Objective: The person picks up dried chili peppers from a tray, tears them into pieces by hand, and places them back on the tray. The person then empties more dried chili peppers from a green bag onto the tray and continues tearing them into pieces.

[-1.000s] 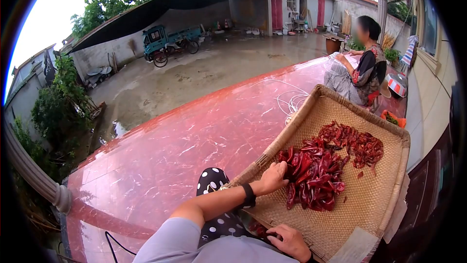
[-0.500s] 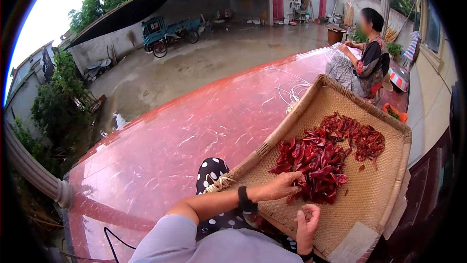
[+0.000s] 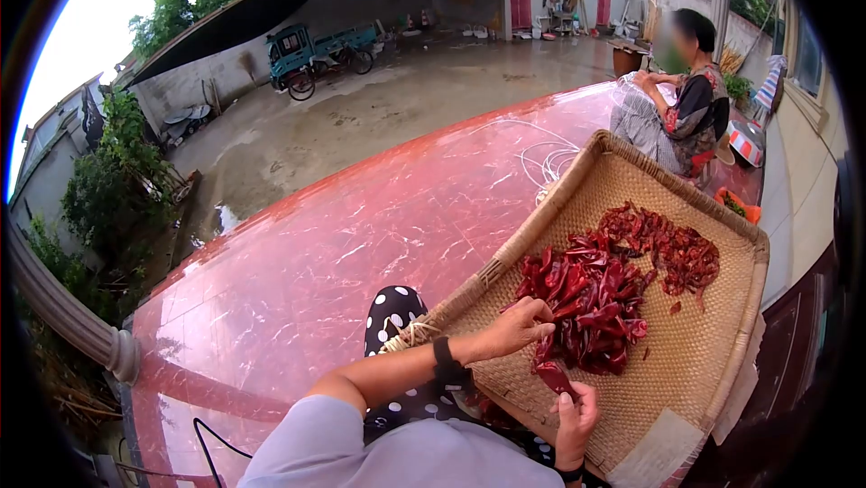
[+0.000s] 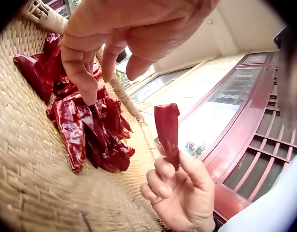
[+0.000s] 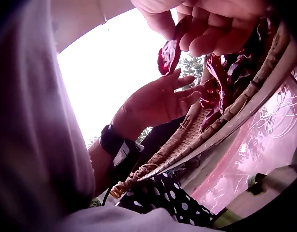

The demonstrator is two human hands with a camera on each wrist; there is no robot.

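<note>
A heap of glossy dried red chili peppers point(image 3: 586, 299) lies in a shallow woven basket point(image 3: 686, 362). My left hand point(image 3: 512, 329) hangs at the near left side of the heap, its fingers loosely bent and pointing down; in the left wrist view the fingertips of that left hand point(image 4: 110, 43) overlap the peppers. Closer to my body, my right hand point(image 3: 575, 418) pinches a single dried chili pepper point(image 4: 168, 130) between thumb and fingers. It stands upright in the left wrist view, its lower end hidden by the fingers.
Smaller, shrivelled red pieces point(image 3: 663, 249) form a second pile farther back in the basket. A seated person point(image 3: 690, 100) is beyond the basket, near an orange bag point(image 3: 738, 207). White cord point(image 3: 546, 163) lies coiled on the red marble floor point(image 3: 361, 244).
My right hand has come up from the basket's near edge and now pinches a chili pepper. My left hand reached right across the near side of the heap, then drew back left.
</note>
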